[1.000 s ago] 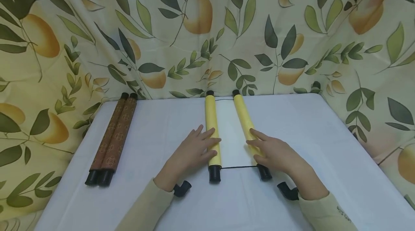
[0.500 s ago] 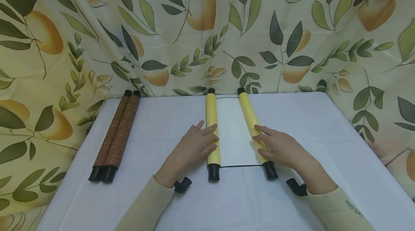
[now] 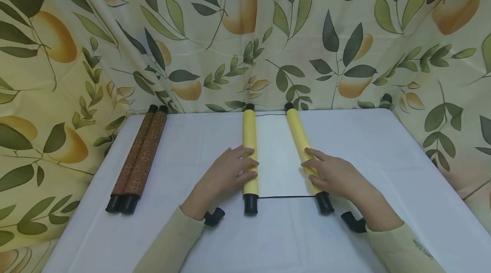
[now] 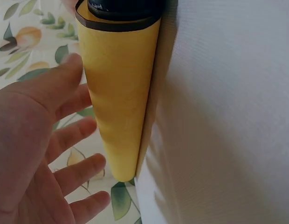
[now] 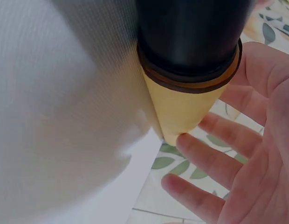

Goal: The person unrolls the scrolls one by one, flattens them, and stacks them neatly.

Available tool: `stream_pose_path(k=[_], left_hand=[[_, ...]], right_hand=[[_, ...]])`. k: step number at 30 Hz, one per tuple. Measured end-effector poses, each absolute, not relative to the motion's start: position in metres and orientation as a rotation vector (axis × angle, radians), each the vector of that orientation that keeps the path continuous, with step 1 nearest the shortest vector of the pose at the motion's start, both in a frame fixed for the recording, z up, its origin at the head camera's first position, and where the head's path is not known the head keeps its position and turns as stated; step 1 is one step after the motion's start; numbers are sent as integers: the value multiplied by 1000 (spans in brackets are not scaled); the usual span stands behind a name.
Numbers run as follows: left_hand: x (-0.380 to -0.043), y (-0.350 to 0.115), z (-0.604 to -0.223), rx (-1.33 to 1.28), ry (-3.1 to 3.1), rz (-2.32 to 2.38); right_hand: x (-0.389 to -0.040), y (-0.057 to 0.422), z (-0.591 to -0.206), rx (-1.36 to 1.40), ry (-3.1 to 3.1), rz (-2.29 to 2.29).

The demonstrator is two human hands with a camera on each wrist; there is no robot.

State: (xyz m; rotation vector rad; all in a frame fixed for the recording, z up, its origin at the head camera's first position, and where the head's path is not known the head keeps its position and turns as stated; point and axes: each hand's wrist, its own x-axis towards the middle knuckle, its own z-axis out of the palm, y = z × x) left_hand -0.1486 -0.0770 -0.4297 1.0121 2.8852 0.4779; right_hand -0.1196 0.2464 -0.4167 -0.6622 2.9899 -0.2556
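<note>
A partly unrolled yellow-backed scroll lies on the white table, with a blank white strip [image 3: 279, 158] showing between its two rolls. My left hand [image 3: 230, 170] rests its spread fingers over the left roll [image 3: 249, 130]. On the right roll [image 3: 298, 130], which slants away from the left one toward me, lie the loosely spread fingers of my right hand [image 3: 337, 174]. Black knobs cap both rolls. In the left wrist view the thumb and fingers [image 4: 81, 172] line the yellow roll's side without wrapping it. The right wrist view shows similar relaxed fingers [image 5: 207, 158] beside the other roll [image 5: 186, 107].
Left of the scroll lies a brown patterned scroll [image 3: 145, 158], its two rolls side by side with black ends. A curtain [image 3: 245, 64] printed with fruit and leaves hangs behind the white-covered table [image 3: 199, 136]. Black wrist cameras [image 3: 353, 222] jut from both wrists.
The right roll has moved to the right with my right hand, widening the white strip between the rolls. My left hand and the left roll have stayed nearly in place.
</note>
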Motion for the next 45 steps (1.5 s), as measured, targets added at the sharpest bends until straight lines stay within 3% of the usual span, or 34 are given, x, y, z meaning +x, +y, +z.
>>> stream_pose_path(k=[13,45], left_hand=[[-147,-79,-428,997,2814,485],[-153,-91,-431,1013,2826,560]], right_hand=[[-116,249,-414,-751,3020,-190],[-120,257,-413,-589,2977,-120]])
